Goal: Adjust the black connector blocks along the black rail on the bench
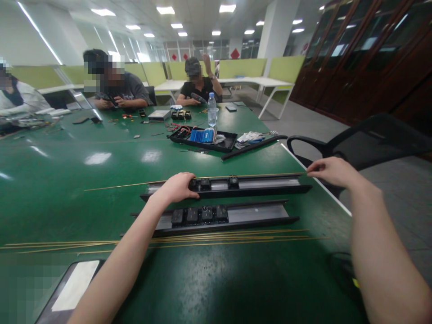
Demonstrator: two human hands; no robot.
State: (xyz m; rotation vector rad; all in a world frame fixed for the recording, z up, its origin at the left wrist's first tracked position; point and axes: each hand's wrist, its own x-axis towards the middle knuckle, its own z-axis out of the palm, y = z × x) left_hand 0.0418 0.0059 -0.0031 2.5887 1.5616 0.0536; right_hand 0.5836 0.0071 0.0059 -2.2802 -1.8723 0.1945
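Head view: across a glossy green tabletop [236, 279], a person's two bare hands work at a long black channel with a pale floor [243, 192]. The left hand [180, 186] straddles its left half, thumb at the near wall and fingers bent over the far side; how firmly it grips, one cannot tell. The right hand [329, 171], fingertips pinched together, has hold of the right end of a long thin gold rod [116, 186], which runs along the channel's far edge and juts out past its left end.

A second black channel [259, 212], carrying four black square blocks [192, 215], lies nearer, between the person and the first. Nearer again, a loose bundle of gold rods [209, 236] stretches left, the left forearm crossing over both. A dark flat device topped with a white sheet [76, 285] sits at near left, partly behind that arm.

Beyond the work, a shallow black tray [229, 143] holds a blue ribbed block [202, 135]; white-and-blue cloth gloves [249, 139] lie to its right, beside a long black strip [253, 149]. A clear plastic bottle [211, 110] stands behind. A black mesh chair [374, 139] crowds the table's right edge. Three co-workers sit at the far side, one with a hand raised.
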